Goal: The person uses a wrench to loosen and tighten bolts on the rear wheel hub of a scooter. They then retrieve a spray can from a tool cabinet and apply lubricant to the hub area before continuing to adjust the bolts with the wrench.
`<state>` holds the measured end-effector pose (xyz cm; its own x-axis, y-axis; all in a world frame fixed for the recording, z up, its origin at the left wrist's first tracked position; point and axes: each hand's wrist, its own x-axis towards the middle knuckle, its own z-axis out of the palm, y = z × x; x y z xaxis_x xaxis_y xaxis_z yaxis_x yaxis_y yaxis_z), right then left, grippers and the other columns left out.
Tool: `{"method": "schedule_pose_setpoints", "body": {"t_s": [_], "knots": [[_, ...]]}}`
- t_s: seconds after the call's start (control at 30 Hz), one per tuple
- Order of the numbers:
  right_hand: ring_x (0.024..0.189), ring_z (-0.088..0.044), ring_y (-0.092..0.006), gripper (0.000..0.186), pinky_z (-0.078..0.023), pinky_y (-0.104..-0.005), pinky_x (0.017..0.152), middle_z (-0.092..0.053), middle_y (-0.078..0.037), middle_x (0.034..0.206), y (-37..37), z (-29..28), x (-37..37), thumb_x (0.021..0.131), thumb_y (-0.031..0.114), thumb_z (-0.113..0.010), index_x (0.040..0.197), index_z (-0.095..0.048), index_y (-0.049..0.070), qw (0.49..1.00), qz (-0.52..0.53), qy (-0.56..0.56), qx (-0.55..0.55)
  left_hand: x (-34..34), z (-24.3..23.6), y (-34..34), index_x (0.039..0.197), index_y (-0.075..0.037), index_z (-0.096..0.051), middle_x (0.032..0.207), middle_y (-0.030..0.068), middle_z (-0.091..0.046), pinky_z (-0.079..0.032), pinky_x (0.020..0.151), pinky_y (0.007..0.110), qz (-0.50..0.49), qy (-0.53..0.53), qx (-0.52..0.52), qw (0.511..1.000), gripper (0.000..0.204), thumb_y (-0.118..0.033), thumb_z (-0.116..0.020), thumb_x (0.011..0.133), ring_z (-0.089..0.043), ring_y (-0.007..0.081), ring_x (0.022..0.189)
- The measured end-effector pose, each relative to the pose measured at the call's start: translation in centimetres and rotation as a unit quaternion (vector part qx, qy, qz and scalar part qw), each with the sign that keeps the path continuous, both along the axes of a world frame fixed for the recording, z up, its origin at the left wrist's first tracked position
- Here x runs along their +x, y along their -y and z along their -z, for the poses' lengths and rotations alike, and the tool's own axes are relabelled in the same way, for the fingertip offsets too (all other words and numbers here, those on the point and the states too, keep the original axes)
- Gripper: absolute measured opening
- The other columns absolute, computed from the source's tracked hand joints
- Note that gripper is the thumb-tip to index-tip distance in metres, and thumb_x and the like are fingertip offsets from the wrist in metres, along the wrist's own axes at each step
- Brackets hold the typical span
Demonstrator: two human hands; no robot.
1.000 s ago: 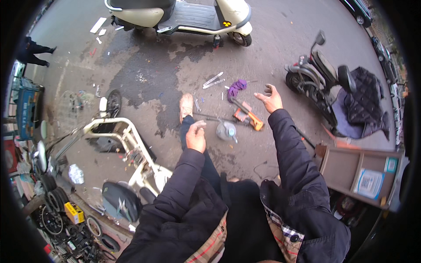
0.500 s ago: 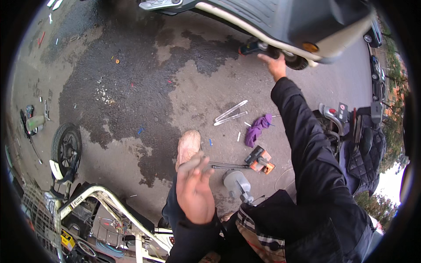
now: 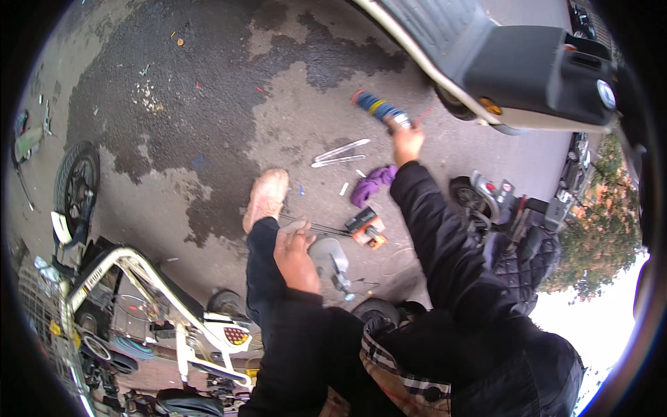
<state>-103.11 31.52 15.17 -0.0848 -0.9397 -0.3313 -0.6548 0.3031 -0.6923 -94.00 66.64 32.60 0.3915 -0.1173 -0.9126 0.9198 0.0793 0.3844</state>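
In my right hand (image 3: 407, 141) is a blue spray can (image 3: 381, 109) with a yellow band and a reddish end. A thin red straw shows beside my fingers. The can is tilted over the pavement, just left of the front of a dark scooter with a pale lower edge (image 3: 479, 66). My left hand (image 3: 297, 258) is by my bent leg, fingers stretched out and holding nothing. Ahead of it is my pale, dusty shoe (image 3: 267, 198). Beside it on the ground lies a grey rounded mirror-like part (image 3: 331, 256) with a stem.
Before me lie a purple cloth (image 3: 374, 185), two thin pale strips (image 3: 340, 154) and a black-and-orange box (image 3: 366, 228). A white-framed bike (image 3: 132, 260) stands at the lower left. Another scooter (image 3: 479, 198) is at the right. Wet patches (image 3: 187, 118) darken the pavement.
My right hand has drawn the spray can back from beside the scooter's wheel into the open. My left hand has come down beside my leg. The whole view has shifted.
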Motion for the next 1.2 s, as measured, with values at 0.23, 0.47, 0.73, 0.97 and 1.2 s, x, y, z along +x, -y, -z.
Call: {"method": "schedule_pose_setpoints", "body": {"t_s": [0.23, 0.47, 0.73, 0.97, 1.2], "knots": [[0.100, -0.066, -0.0171, 0.072, -0.056, -0.0342, 0.089, -0.069, -0.009, 0.110, -20.0, -23.2, 7.1, 0.072, 0.010, -0.093, 0.132, -0.057, -0.001, 0.954, -0.262, 0.120, 0.087, -1.8, -10.7, -11.7, 0.125, -0.003, -0.064, 0.128, 0.0130, -0.071, -0.056, 0.091, 0.035, 0.057, -0.036, -0.065, 0.996, 0.024, -0.013, -0.064, 0.104, -0.071, 0.0252, 0.113], [0.121, -0.061, -0.0189, 0.075, -0.052, -0.0369, 0.106, -0.065, -0.011, 0.129, -31.8, -49.6, 17.3, 0.076, 0.003, -0.087, 0.142, -0.051, 0.002, 0.840, -0.429, 0.296, 0.152, 13.7, -30.3, -18.6, 0.158, -0.004, -0.041, 0.157, 0.0236, -0.044, -0.033, 0.122, 0.054, 0.376, 0.547, 0.229, 0.712, 0.102, -0.021, -0.093, 0.072, -0.045, 0.0434, 0.144], [0.133, -0.060, -0.0231, 0.096, -0.047, -0.0384, 0.114, -0.064, -0.015, 0.139, -40.5, -63.8, 31.9, 0.078, 0.015, -0.095, 0.154, -0.038, 0.001, 0.751, -0.533, 0.348, 0.177, 24.3, -40.9, -21.9, 0.144, 0.002, -0.054, 0.131, 0.0215, -0.066, -0.050, 0.107, 0.049, 0.169, 0.465, 0.054, 0.868, 0.076, -0.015, -0.090, 0.079, -0.064, 0.0358, 0.127], [0.117, -0.063, -0.0163, 0.079, -0.052, -0.0356, 0.104, -0.066, -0.006, 0.122, -40.5, -69.4, 49.2, 0.074, 0.017, -0.098, 0.138, -0.053, 0.004, 0.740, -0.551, 0.347, 0.168, 40.0, -45.3, -21.1, 0.150, 0.001, -0.051, 0.137, 0.0260, -0.060, -0.047, 0.111, 0.051, 0.200, 0.562, 0.097, 0.797, 0.089, -0.017, -0.092, 0.073, -0.057, 0.0450, 0.131], [0.116, -0.063, -0.0168, 0.075, -0.051, -0.0349, 0.104, -0.066, -0.007, 0.121, -34.2, -73.0, 64.4, 0.073, 0.009, -0.094, 0.136, -0.054, 0.003, 0.745, -0.608, 0.273, -0.035, 51.8, -48.4, -24.9, 0.141, -0.002, -0.059, 0.143, 0.0164, -0.058, -0.049, 0.110, 0.044, 0.034, 0.519, 0.177, 0.836, 0.064, -0.014, -0.089, 0.086, -0.059, 0.0308, 0.130]]}}
